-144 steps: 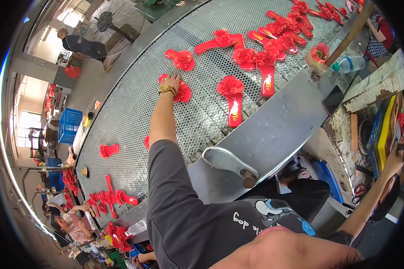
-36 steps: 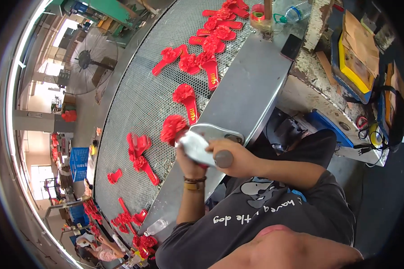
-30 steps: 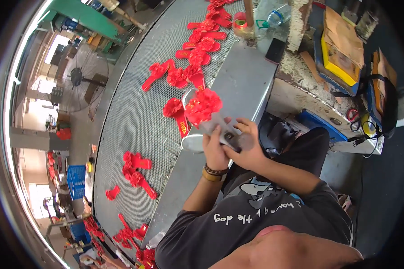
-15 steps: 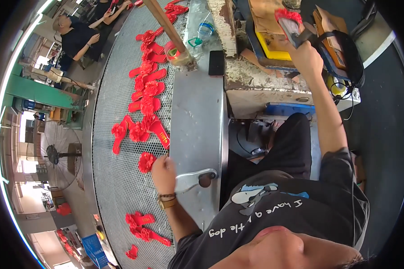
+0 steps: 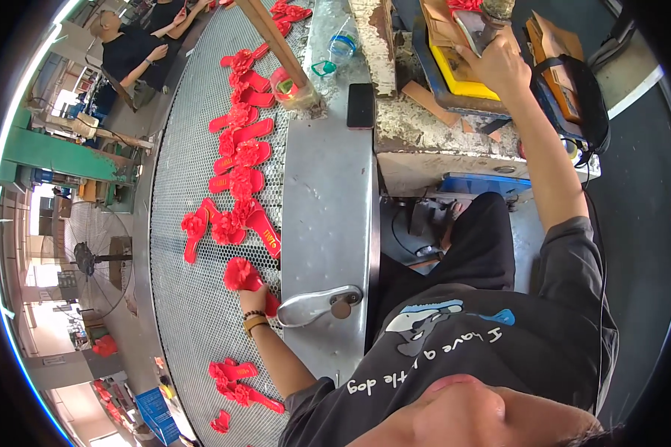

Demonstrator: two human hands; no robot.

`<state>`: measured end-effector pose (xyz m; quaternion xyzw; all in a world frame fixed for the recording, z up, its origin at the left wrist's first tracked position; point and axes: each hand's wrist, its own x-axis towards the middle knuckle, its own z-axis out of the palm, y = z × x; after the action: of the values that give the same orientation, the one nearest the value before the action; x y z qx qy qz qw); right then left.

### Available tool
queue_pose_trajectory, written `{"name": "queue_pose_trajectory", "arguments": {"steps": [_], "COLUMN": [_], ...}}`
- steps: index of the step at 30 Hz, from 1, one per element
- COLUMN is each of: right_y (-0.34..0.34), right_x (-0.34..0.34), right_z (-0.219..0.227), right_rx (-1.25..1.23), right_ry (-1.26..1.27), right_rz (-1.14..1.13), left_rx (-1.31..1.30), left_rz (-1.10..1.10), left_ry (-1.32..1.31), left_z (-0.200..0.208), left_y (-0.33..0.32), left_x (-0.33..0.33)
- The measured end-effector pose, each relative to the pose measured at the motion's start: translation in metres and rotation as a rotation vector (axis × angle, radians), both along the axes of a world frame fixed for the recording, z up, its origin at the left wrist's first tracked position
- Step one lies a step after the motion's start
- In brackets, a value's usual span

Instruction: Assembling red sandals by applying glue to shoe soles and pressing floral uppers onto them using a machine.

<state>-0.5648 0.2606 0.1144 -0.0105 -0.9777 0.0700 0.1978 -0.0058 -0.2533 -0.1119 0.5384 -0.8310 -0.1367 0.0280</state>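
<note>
Left hand: at the near slipper (image 5: 239,276) on the mesh table (image 5: 194,328); the left hand (image 5: 253,299) has its fingers hidden by the slipper, so whether this grip is closed cannot be told. Contact below the flower probably spares the petals.
Right hand: out over the stand (image 5: 417,141), the right hand (image 5: 502,65) has thumb apart and fingers bent, beside a pale piece (image 5: 473,28) with a red flower (image 5: 466,4); what this grip has hold of, if anything, cannot be told.
Row: slippers (image 5: 247,153) lie flowers overlapping, soles fanned to either side, presumably to save room within reach.
Foot plate: the plate (image 5: 304,308) juts from a round knob (image 5: 341,309) over the ledge (image 5: 328,201), perhaps for access around its edge; smooth, shiny metal, sole-shaped.
Textures: ruffled petals, glossy red soles, perforated metal table, dull steel ledge, flaking paint on the stand.
Stand top: creased brown card (image 5: 443,24) over a yellow slab (image 5: 455,71), likely as padding.
Phone: flat, black phone (image 5: 361,106) at the ledge's far end, well apart from both hands.
</note>
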Motion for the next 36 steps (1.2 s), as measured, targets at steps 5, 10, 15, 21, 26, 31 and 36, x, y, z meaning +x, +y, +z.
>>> {"name": "queue_pose_trajectory", "arguments": {"steps": [5, 10, 15, 21, 26, 31, 36], "right_y": [0.021, 0.043, 0.025, 0.046, -0.054, -0.123, -0.168], "right_x": [0.001, -0.031, -0.106, -0.113, 0.064, 0.302, 0.307], "right_z": [-0.049, 0.002, -0.021, -0.022, -0.018, -0.089, -0.145], "right_rx": [-0.022, -0.294, -0.026, -0.381, -1.695, -1.263, -1.117], "right_ry": [0.548, 0.255, 0.274, 0.172, -0.156, -0.561, -0.980], "right_rz": [0.137, 0.353, -0.005, -0.159, 0.158, 1.037, 1.197], "left_rx": [0.075, 0.398, 1.034, 1.496, 1.759, 1.732, 0.944], "left_rz": [0.178, 0.192, 0.073, 0.043, -0.089, 0.012, 0.759], "left_ry": [0.489, 1.376, 1.536, 1.417, 1.364, 1.582, 1.887], "left_z": [0.050, 0.122, 0.099, 0.118, 0.144, 0.124, 0.078], "left_y": [-0.016, 0.066, 0.110, 0.230, 0.271, 0.263, 0.156], "left_x": [0.011, -0.014, 0.001, -0.098, -0.118, -0.117, -0.010]}}
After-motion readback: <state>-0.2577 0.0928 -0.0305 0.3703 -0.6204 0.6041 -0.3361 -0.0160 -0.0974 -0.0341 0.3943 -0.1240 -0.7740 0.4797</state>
